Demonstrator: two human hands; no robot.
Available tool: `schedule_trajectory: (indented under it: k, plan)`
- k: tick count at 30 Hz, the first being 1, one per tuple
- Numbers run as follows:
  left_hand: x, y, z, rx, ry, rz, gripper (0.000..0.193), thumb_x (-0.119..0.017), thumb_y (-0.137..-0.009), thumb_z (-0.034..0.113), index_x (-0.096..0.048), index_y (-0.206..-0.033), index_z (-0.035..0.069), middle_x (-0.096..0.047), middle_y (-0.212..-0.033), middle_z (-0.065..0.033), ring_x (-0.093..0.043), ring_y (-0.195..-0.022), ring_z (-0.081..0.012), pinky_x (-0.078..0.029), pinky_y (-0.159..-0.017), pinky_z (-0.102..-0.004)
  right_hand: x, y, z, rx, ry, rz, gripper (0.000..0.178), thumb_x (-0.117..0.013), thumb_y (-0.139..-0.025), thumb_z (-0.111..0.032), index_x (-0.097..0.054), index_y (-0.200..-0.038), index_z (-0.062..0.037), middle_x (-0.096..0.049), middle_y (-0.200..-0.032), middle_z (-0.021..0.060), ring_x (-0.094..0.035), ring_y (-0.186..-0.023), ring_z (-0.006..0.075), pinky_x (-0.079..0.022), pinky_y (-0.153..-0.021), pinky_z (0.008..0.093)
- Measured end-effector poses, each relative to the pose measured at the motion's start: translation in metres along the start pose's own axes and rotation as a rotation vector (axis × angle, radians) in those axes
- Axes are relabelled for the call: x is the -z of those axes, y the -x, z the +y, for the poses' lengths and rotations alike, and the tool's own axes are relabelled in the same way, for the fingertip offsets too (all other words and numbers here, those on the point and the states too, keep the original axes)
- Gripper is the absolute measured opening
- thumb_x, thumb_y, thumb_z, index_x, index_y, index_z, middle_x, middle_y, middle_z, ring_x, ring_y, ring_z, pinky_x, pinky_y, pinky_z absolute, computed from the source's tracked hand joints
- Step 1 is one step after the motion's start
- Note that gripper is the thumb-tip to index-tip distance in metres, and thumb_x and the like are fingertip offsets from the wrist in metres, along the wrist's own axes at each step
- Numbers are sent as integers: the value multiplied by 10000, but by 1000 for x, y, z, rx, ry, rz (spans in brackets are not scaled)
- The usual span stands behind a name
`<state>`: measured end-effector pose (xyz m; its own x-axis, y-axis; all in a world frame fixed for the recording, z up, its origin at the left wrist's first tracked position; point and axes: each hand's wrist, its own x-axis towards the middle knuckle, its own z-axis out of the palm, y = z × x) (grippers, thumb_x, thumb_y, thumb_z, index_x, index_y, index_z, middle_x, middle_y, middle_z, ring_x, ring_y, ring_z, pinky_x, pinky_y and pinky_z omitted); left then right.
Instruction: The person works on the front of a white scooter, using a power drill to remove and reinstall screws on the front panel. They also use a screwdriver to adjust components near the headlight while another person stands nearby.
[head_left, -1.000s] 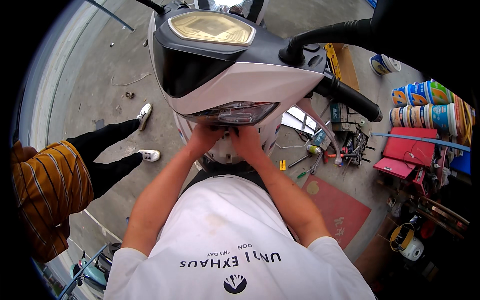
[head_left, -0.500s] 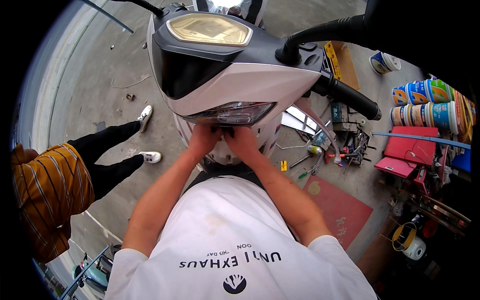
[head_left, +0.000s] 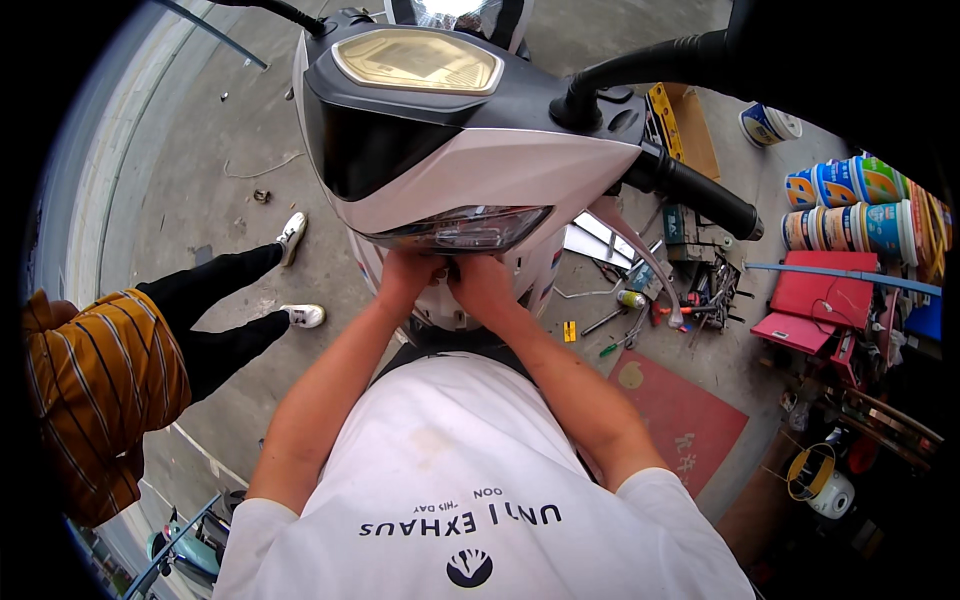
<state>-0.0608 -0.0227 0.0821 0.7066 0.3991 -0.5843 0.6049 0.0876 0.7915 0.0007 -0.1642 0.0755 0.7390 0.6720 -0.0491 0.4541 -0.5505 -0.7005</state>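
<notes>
At the far left a second person in a striped orange top stands by on the concrete floor, black trousers and white shoes pointing toward the scooter, and takes no part in the work. Moving toward the centre, the left hand is pressed up under the scooter's headlight, its fingers curled against the lower edge of the lamp and hidden partly by the housing, so I cannot tell whether they pinch a fastener or only brace the panel. Just beside it, touching or nearly so, the right hand works at the same spot, fingers bent in close below the lens; what they hold, if anything, is not visible. The white front panel sits on the scooter above both hands, with the dashboard over it and the right handlebar grip reaching out further along. By the look of it the job at the headlight is in its middle: the lamp is seated in the fairing, the hands are busy at its underside, and no part there appears removed or hanging loose. To the right, hand tools lie scattered on the floor well apart from the hands, then a red mat, a red case and stacked paint cans.
</notes>
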Motion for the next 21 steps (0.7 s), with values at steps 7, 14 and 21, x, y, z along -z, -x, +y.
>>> schedule_trajectory:
  k: [7, 14, 21]
  plan:
    - [3, 0, 0, 109, 461, -65, 182, -650, -848, 38, -635, -1030, 35, -669, -912, -72, -639, -778, -148, -533, -648, -282, -9, 5, 15, 212, 200, 51, 119, -633, -762, -126, -651, -875, -94, -636, -804, 117, -653, -795, 310, -541, -658, 444]
    - [0, 11, -2, -378, -452, 90, 80, -605, -869, 67, -658, -900, 16, -695, -892, -141, -672, -768, -299, -543, -648, -391, -4, 6, 14, 216, 159, 62, 109, -645, -760, -134, -657, -861, -95, -632, -797, 124, -651, -769, 320, -537, -653, 448]
    - [11, 16, -27, -734, -731, 202, 157, -632, -846, 123, -653, -992, 68, -672, -934, -155, -644, -893, -374, -523, -768, -469, 2, 3, 9, 71, -57, 65, 117, -649, -772, -177, -713, -835, -102, -666, -783, 156, -659, -756, 347, -530, -658, 468]
